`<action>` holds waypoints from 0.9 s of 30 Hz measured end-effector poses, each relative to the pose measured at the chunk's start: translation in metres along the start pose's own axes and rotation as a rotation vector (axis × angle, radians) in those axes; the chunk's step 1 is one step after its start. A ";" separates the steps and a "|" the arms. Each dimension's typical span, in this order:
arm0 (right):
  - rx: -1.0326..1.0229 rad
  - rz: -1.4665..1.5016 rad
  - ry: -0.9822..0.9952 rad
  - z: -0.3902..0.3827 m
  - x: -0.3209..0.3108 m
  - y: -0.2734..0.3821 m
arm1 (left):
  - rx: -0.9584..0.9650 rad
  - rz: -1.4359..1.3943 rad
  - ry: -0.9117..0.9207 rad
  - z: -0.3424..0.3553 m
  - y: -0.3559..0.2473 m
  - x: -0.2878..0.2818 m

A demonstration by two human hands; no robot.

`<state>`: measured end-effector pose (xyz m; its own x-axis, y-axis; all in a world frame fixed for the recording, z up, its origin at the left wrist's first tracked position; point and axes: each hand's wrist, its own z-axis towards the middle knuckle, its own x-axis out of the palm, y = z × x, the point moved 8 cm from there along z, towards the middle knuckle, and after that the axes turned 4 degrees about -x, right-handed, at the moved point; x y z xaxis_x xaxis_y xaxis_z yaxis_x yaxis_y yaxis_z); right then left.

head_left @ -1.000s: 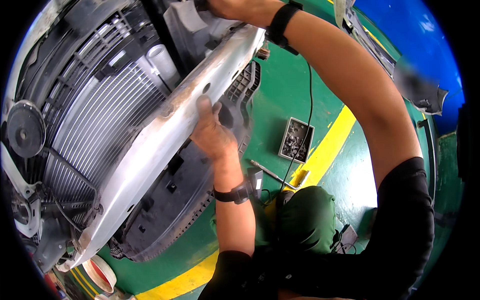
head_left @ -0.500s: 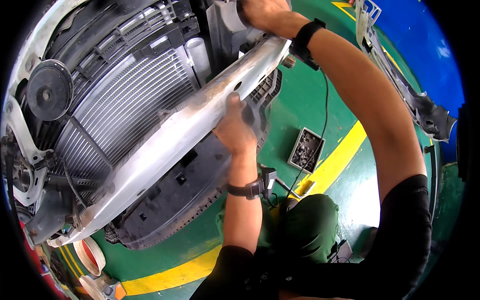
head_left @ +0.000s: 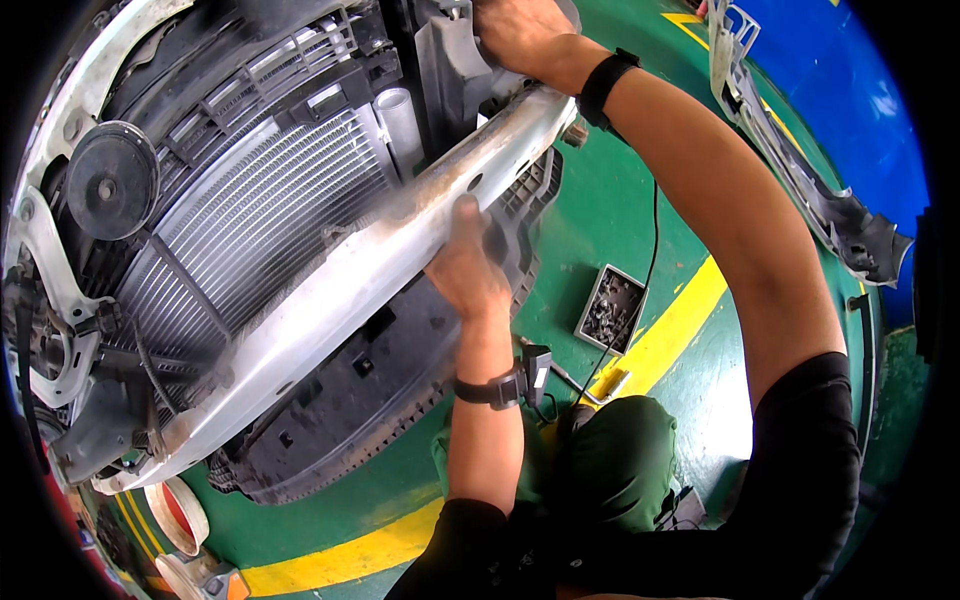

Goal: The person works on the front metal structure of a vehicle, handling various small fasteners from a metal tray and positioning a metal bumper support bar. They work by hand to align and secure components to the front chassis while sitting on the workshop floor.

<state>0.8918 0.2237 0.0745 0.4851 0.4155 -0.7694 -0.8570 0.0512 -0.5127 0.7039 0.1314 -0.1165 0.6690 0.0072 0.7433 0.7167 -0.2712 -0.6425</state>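
Head view: a pale metal bar (head_left: 350, 272) slants across the radiator (head_left: 265, 205). The left hand (head_left: 472, 268) has its thumb up against the bar's face, fingers obscured; the right hand (head_left: 522, 38) is by the bar's upper end, fingers hidden, so neither grip can be told. Steadying the bar seems the step in hand; the next move calls for even support.

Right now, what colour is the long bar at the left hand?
The long bar is silvery white with brownish stains; best in head view.
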 end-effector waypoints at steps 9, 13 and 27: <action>0.107 0.065 0.101 0.001 0.001 0.002 | -0.020 -0.011 0.003 0.002 -0.001 -0.002; -0.046 0.005 0.079 0.007 0.002 -0.001 | -0.086 -0.043 0.024 0.005 0.006 -0.006; 0.234 0.159 0.184 0.007 0.011 -0.014 | -0.083 -0.045 0.045 -0.003 -0.002 0.002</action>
<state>0.9079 0.2342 0.0761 0.3468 0.2649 -0.8998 -0.9309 0.2147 -0.2956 0.7030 0.1290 -0.1133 0.6260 -0.0215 0.7795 0.7255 -0.3507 -0.5922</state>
